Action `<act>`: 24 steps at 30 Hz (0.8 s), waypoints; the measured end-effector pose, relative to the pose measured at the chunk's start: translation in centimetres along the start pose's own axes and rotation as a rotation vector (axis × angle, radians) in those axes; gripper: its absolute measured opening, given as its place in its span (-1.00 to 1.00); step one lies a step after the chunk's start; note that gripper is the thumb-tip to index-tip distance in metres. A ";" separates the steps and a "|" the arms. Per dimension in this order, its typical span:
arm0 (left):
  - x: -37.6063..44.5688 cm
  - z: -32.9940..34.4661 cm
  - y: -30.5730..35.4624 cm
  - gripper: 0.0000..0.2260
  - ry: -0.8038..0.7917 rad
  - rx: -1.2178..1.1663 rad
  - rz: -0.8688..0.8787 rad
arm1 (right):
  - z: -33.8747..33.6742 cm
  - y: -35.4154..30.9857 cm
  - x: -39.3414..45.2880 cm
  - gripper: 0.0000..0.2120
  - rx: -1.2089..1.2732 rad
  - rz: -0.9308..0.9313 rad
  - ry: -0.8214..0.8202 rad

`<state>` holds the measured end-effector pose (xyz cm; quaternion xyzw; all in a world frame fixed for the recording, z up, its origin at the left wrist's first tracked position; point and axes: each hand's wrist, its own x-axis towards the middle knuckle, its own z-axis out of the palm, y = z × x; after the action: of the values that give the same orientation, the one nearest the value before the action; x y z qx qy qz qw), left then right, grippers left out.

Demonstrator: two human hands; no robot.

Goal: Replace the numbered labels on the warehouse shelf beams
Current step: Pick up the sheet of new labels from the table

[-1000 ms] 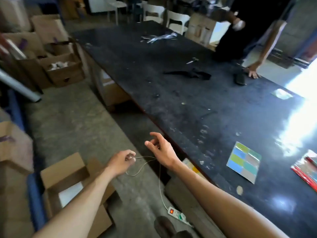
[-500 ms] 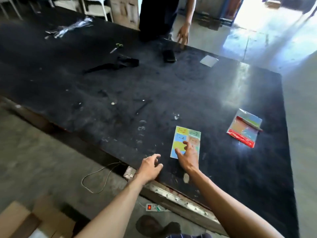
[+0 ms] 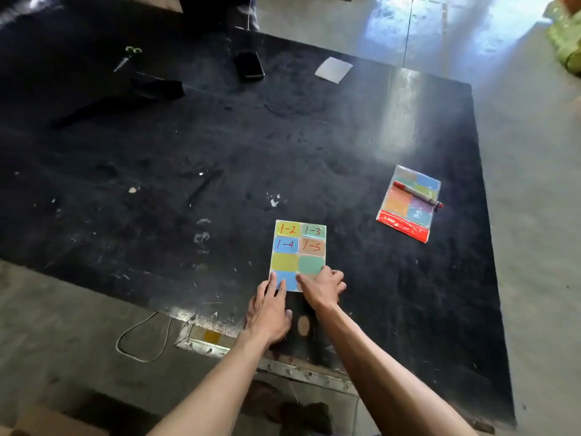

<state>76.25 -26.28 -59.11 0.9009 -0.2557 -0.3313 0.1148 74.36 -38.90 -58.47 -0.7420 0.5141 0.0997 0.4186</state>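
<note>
A sheet of coloured sticker labels (image 3: 297,247) lies flat on the black table (image 3: 220,158), near its front edge. The top labels read 1-2, 1-3, 1-4 and 1-5 in red; the lower ones are blank. My left hand (image 3: 269,309) lies flat, fingertips on the sheet's bottom left blue label. My right hand (image 3: 322,289) rests on the sheet's bottom right corner, fingers bent over the edge and hiding that corner. Neither hand has lifted the sheet.
A plastic pack of labels (image 3: 405,212) with a red marker (image 3: 418,194) across it lies to the right. Farther back are a phone (image 3: 250,65), scissors (image 3: 127,58), a black strap (image 3: 125,99) and a white paper square (image 3: 334,69). A cable (image 3: 141,341) loops on the floor.
My view swung from the floor and cable to the table. The cable is out of both hands. My left hand moved forward onto the sheet's lower left, joining the right hand there.
</note>
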 end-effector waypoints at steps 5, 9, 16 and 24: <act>-0.3 -0.2 -0.4 -0.39 0.082 0.123 0.044 | 0.0 -0.4 0.3 -0.47 0.173 0.067 0.031; -0.7 -0.2 -0.8 -0.40 0.097 0.167 0.056 | -0.4 -0.4 0.5 -0.48 0.192 0.070 0.064; -1.2 -0.1 -1.3 -0.38 0.056 0.195 0.072 | 0.3 -1.3 0.2 -0.54 0.172 0.094 0.041; -1.3 -0.6 -1.9 -0.33 -0.051 0.192 0.085 | -0.3 -1.3 1.9 -0.56 0.268 0.176 0.041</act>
<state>76.52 -23.94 -58.68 0.8874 -0.3271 -0.3228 0.0353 76.22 -40.26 -58.65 -0.6334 0.5943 0.0510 0.4930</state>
